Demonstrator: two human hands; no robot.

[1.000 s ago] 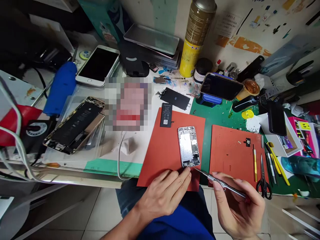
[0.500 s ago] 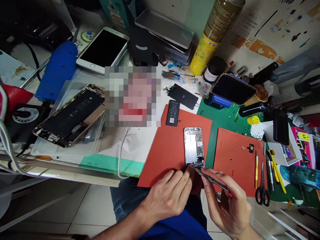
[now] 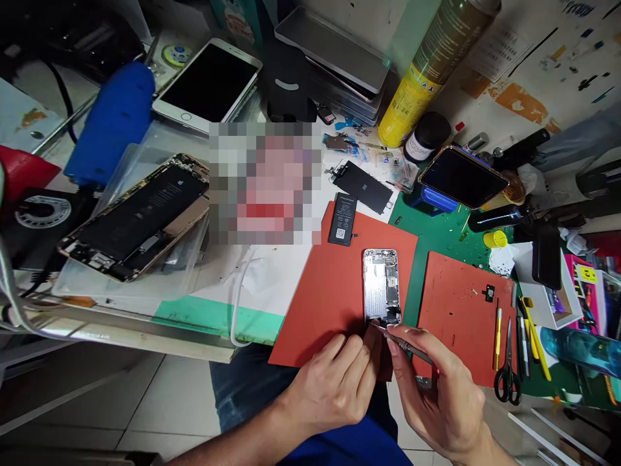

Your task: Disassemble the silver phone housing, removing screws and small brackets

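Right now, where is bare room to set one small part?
Bare: the larger red mat left of the open silver phone, below the black rectangular battery. Crowded: the green worktop around the open white box and translucent teal bottle.

A worker's right hand gripped a slim metal tool at the lower end of an opened phone near the right edge of a red mat, the left hand close by. A battery lay at the mat's far left corner, scissors near the front edge of the counter.
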